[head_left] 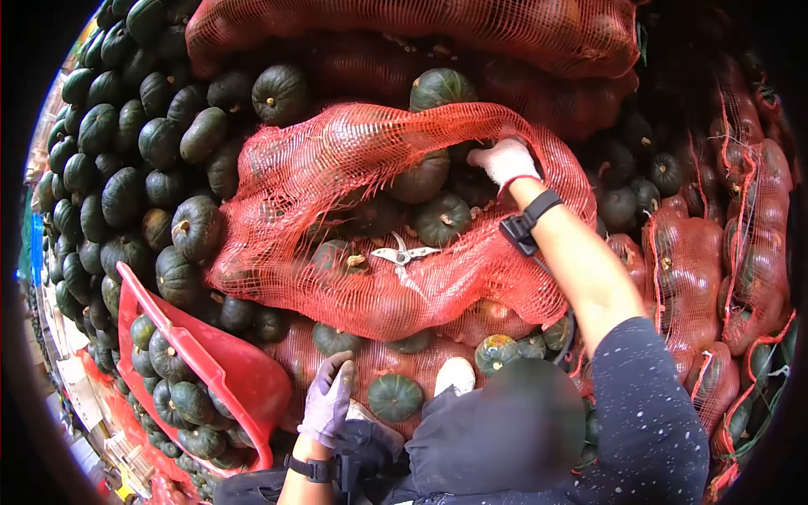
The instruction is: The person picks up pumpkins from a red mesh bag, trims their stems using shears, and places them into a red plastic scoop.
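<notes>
R hand [503, 160], white glove, reaches up into the open mouth of a red mesh sack [337, 168] — fingers closed, pinching the netting edge near the top. Sack lies across other filled sacks [690, 269], opened wide, w/ several dark green kabocha squash [442, 219] still inside. A pair of shears [402, 252] rests on the mesh just below those squash, untouched. L hand [326, 404], purple-grey glove, fingers loosely together and pointing down, resting by the rim of a red plastic crate [227, 370]; doesn't look to grip anything. Crate holds a good no. of squash, approx. half full as far as visible. Big loose pile of squash [118, 168] to the left.

Progress, judging by layout: sack already cut/opened, part of contents out, crate partly loaded — but squash remain in this sack, and many more sacks at right and top are still closed.
</notes>
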Available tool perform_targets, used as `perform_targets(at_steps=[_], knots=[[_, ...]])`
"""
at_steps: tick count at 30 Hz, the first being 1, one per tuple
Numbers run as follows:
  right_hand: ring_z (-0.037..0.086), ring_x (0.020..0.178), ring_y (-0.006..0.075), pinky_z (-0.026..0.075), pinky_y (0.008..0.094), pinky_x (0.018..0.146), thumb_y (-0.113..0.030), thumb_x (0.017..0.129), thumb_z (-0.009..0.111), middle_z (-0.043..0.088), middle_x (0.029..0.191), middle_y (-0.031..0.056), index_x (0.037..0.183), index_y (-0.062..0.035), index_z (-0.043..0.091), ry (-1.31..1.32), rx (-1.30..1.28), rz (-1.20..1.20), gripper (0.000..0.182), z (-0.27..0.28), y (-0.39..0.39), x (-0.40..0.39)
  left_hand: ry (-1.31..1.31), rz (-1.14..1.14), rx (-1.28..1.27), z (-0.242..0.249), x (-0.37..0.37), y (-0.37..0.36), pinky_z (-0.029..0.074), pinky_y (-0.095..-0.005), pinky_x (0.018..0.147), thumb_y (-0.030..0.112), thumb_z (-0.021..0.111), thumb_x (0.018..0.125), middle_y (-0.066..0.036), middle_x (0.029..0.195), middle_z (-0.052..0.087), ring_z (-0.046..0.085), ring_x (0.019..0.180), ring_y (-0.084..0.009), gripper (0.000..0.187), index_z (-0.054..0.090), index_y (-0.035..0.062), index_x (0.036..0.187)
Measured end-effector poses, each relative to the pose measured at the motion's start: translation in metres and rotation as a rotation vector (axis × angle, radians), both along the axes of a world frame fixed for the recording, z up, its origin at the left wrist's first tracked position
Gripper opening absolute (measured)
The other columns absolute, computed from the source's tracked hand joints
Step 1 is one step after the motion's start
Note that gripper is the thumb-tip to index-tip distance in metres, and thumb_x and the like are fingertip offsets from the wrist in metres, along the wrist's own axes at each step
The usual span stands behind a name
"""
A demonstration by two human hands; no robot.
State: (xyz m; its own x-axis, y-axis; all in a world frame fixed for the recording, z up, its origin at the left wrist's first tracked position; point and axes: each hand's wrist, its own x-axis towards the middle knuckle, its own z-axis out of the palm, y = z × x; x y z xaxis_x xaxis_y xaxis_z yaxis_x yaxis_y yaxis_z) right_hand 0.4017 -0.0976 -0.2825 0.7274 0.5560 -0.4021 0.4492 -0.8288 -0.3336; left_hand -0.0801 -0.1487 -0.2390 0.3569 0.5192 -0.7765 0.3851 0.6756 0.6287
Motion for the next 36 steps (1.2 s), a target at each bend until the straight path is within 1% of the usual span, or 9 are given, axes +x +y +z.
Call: perform_targets(at_steps=[4, 9, 17, 20, 23, 24, 26, 32, 36], knots=[[0.070, 0.100, 0.0349, 0.053, 0.0406, 0.089, -0.050, 0.072, 0.075, 0.073, 0.101, 0.0246, 0.106, 0.0030, 0.073, 0.127, 0.163, -0.095, 0.063, -0.006, -0.021, 0.009, -0.048, 0.023, -0.026, -0.002, 0.000, -0.003, 0.052, -0.0248, 0.079, 0.020, 0.057, 0.105, -0.003, 0.103, 0.063, 0.059, 0.088, -0.0100, 0.031, 0.056, 0.0031, 0.131], [0.067, 0.086, 0.0115, 0.052, 0.0307, 0.078, -0.017, 0.085, 0.073, 0.074, 0.088, 0.0016, 0.092, -0.0030, 0.077, 0.864, 0.564, -0.181, 0.016, 0.004, -0.086, -0.002, -0.025, 0.020, -0.018, 0.008, -0.002, -0.001, 0.051, -0.0231, 0.079, 0.020, 0.057, 0.105, -0.002, 0.103, 0.063, 0.058, 0.088, -0.0089, 0.031, 0.056, 0.0034, 0.131], [0.060, 0.125, 0.0303, 0.048, 0.0490, 0.110, -0.036, 0.080, 0.075, 0.058, 0.140, 0.0144, 0.144, -0.0032, 0.048, 1.484, 0.824, -0.549, 0.077, 0.030, -0.159, -0.087, 0.017, -0.073, 0.065, -0.005, 0.001, -0.003, 0.049, -0.0227, 0.078, 0.018, 0.056, 0.105, 0.000, 0.101, 0.061, 0.056, 0.086, -0.0081, 0.031, 0.055, 0.0039, 0.133], [0.060, 0.124, 0.0267, 0.049, 0.0429, 0.107, -0.035, 0.080, 0.066, 0.058, 0.140, 0.0129, 0.143, -0.0035, 0.050, 1.136, 0.801, -0.358, 0.072, 0.061, -0.183, -0.082, 0.007, -0.044, 0.073, -0.003, -0.002, -0.002, 0.050, -0.0225, 0.077, 0.018, 0.056, 0.105, -0.001, 0.101, 0.061, 0.056, 0.086, -0.0083, 0.031, 0.055, 0.0036, 0.132], [0.060, 0.119, 0.0326, 0.058, 0.0472, 0.092, -0.039, 0.091, 0.063, 0.050, 0.146, 0.0190, 0.141, -0.0027, 0.047, 0.948, 1.457, -1.002, 0.063, 0.148, -0.144, -0.027, 0.017, 0.017, 0.052, -0.009, -0.012, -0.006, 0.050, -0.0216, 0.076, 0.018, 0.057, 0.105, -0.001, 0.101, 0.061, 0.056, 0.085, -0.0083, 0.031, 0.055, 0.0028, 0.131], [0.057, 0.124, 0.0324, 0.058, 0.0446, 0.094, -0.041, 0.098, 0.056, 0.045, 0.151, 0.0187, 0.147, -0.0036, 0.040, 1.321, 1.868, -0.582, 0.064, 0.144, -0.164, 0.031, 0.022, 0.039, -0.049, -0.003, -0.012, -0.003, 0.049, -0.0221, 0.083, 0.023, 0.062, 0.102, 0.001, 0.104, 0.062, 0.056, 0.092, -0.0068, 0.036, 0.060, 0.0028, 0.131], [0.059, 0.119, 0.0315, 0.057, 0.0432, 0.093, -0.036, 0.095, 0.064, 0.053, 0.140, 0.0194, 0.140, -0.0012, 0.047, 1.166, 1.943, -0.339, 0.059, 0.154, -0.137, 0.015, 0.023, 0.021, -0.011, -0.009, -0.009, -0.006, 0.049, -0.0232, 0.084, 0.024, 0.062, 0.102, -0.001, 0.105, 0.063, 0.057, 0.093, -0.0075, 0.036, 0.060, 0.0024, 0.131], [0.069, 0.099, 0.0265, 0.055, 0.0427, 0.087, -0.026, 0.093, 0.064, 0.072, 0.110, 0.0187, 0.105, -0.0031, 0.072, 0.161, -0.158, 0.486, 0.027, 0.029, -0.070, -0.017, 0.053, -0.056, 0.069, 0.003, 0.000, -0.002, 0.048, -0.0260, 0.092, 0.024, 0.063, 0.101, -0.006, 0.113, 0.065, 0.059, 0.102, -0.0112, 0.038, 0.059, 0.0017, 0.132], [0.072, 0.090, 0.0306, 0.056, 0.0447, 0.079, -0.026, 0.092, 0.059, 0.071, 0.095, 0.0228, 0.098, -0.0047, 0.072, -0.443, -0.362, 0.205, 0.026, 0.013, -0.034, 0.058, 0.015, -0.034, 0.033, -0.013, -0.015, -0.007, 0.049, -0.0215, 0.076, 0.016, 0.057, 0.104, -0.002, 0.104, 0.062, 0.056, 0.086, -0.0078, 0.032, 0.055, 0.0005, 0.131]])
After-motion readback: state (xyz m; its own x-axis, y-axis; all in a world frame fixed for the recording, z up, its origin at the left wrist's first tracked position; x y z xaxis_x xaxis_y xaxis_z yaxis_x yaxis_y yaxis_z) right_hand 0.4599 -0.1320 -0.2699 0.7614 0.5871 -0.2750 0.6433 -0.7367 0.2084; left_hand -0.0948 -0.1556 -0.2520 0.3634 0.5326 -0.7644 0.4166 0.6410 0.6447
